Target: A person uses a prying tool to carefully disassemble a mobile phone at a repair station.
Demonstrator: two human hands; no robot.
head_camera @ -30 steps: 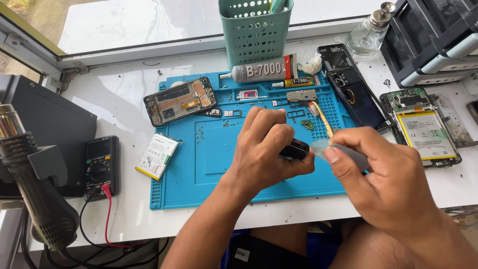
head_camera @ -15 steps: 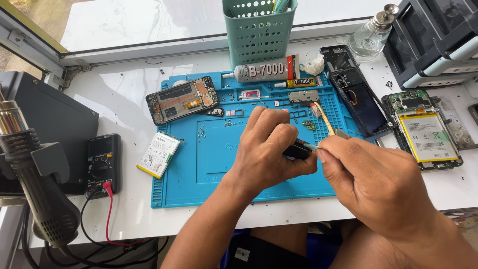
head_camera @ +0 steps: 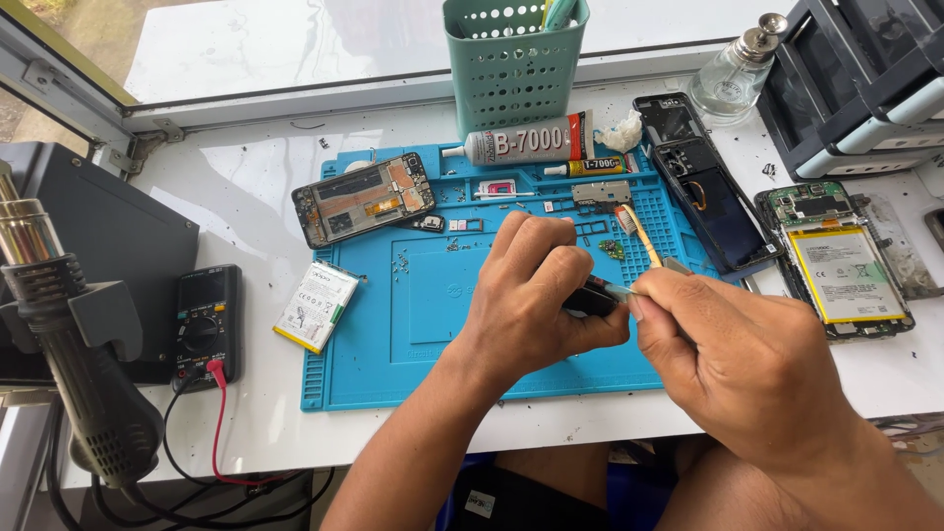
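White worktop under a window fills the frame, with a blue repair mat (head_camera: 433,324) spread across its middle. Over the mat's right part, the left hand (head_camera: 536,300) is curled shut around a small black part (head_camera: 590,295), pinching it between thumb and fingers. The right hand (head_camera: 733,349) is closed on a toothbrush (head_camera: 639,236) held just beside that part, bristle end pointing to the upper centre; exactly where the grip sits is hidden.

Tiny screws (head_camera: 398,265) lie loose on the mat left of the hands, and a sweep of the wrist could probably scatter them. Hard scrubbing might flick the black part out of the pinch, or snag something delicate on it. An opened phone frame (head_camera: 364,197) at upper left and another opened phone with a yellow battery (head_camera: 846,270) at right both sit within elbow reach and could be knocked. A glue tube (head_camera: 531,143) lies along the mat's top edge
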